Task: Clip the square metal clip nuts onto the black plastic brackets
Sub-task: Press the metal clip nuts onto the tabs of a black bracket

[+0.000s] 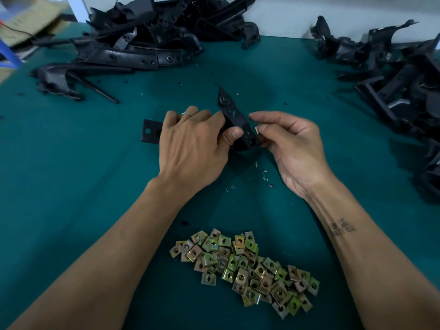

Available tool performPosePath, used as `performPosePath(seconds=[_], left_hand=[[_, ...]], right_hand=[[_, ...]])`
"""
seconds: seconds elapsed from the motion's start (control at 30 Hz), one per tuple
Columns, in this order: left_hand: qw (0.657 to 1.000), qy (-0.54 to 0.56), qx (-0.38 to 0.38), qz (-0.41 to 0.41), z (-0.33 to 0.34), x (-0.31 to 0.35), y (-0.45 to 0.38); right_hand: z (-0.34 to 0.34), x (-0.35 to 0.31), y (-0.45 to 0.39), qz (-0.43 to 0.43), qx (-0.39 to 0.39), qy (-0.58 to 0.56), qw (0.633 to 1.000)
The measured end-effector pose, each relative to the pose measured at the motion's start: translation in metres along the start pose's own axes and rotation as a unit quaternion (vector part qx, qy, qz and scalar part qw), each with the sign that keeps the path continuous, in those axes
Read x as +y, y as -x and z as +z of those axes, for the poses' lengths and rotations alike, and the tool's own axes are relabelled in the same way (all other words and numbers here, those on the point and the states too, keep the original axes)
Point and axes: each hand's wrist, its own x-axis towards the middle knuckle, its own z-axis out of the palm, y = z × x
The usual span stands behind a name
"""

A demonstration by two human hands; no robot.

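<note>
Item in hand: my left hand (192, 141) grips one black bracket (238, 122), right hand (289, 141) pinches a clip nut (257, 130) at its edge; next, I judge, push it over the hole.

A black bracket (234, 120) is held tilted at centre, one clip nut (257, 130) at its right edge. Brass-coloured nuts (245, 265) lie heaped at 6 o'clock.
</note>
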Motion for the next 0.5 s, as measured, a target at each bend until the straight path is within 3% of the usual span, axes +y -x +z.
performPosePath(seconds=[0.5], left_hand=[[1.0,0.015,-0.003,-0.001,-0.0001,0.0002,0.0]], right_hand=[[-0.0002,-0.0003,0.0038,-0.027,0.016,-0.053,0.998]])
